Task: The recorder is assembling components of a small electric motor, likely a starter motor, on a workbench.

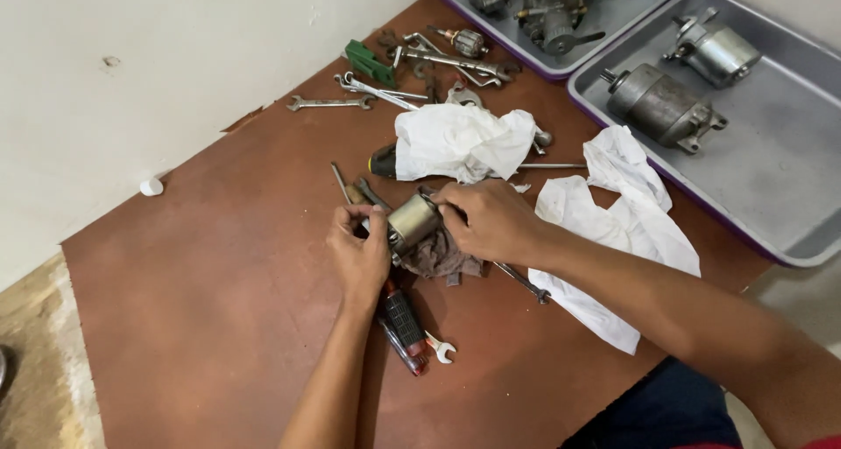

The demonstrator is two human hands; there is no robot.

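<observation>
Two hands enter from the lower edge — the left hand (361, 254) and the right hand (492, 221). Both are bare: no gloves, rings, watch or wristband visible. Both forearms are uncovered to the frame edge, with no sleeve in view. Below the right forearm — dark navy-blue legwear (666, 410). A narrow strip of red garment (828, 443) shows at the bottom right corner.

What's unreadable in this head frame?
- Metal cylinder, head view: both ends covered by left hand and right hand.
- Brown rag: mostly under the right hand.
- Upper grey tray: contents cut by the top edge.
- Screwdriver: shaft hidden by white cloth.
</observation>
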